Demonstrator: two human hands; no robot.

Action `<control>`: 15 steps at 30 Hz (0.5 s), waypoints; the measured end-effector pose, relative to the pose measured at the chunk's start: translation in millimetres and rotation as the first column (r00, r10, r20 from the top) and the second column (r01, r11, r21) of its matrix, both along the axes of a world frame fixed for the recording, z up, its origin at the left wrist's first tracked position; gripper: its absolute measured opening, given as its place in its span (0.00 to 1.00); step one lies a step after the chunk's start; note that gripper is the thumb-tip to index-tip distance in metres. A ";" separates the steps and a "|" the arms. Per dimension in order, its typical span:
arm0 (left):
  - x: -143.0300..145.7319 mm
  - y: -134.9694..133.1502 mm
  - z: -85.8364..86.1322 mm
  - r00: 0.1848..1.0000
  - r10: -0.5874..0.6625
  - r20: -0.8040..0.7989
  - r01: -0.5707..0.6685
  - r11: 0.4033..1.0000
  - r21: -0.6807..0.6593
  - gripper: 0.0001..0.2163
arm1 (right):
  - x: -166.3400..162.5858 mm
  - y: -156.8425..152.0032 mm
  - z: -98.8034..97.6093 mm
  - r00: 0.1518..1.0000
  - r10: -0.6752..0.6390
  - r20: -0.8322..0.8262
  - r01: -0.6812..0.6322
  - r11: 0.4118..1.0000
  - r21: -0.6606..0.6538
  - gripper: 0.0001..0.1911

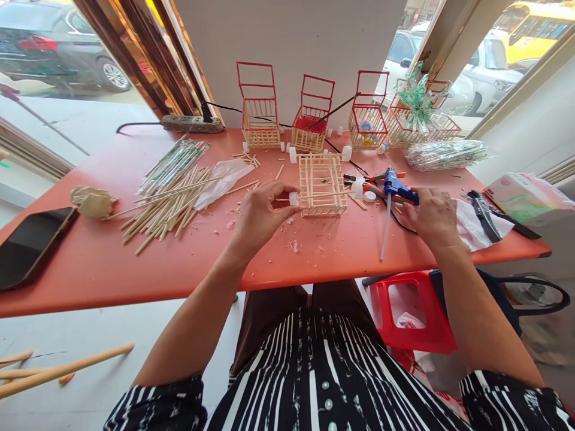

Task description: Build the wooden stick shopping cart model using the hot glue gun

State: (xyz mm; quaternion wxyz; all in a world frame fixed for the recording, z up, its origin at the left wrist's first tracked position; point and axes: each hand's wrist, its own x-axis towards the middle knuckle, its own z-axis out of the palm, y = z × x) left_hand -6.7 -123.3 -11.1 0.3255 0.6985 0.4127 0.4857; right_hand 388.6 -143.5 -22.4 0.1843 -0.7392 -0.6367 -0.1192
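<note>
Between the thumb and fingers of my left hand (265, 212) is a white plastic cap (293, 199), at the near left corner of a small wooden-stick cart (322, 179). The cart lies on the table with more white caps at its other corners, like wheels. My right hand (432, 218) is closed around the handle end of a blue hot glue gun (394, 184), which rests on the table. A clear glue stick (385, 230) shows beside the gun. Pliers (372, 178) with orange handles lie just behind, next to a loose white cap (369, 196).
Several finished stick carts with red trim (261, 123) stand along the wall. Loose sticks (168, 206), a plastic bag (222, 182) and a phone (36, 248) lie to the left. A power strip (193, 123) sits at the back. At the right are wrapped sticks (444, 154) and a box (530, 194).
</note>
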 end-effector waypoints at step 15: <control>-2.9 5.8 -2.9 0.973 0.146 0.176 -0.143 0.989 -0.030 0.15 | 2.1 36.7 -1.0 0.995 0.008 -0.099 -0.016 0.997 -0.076 0.28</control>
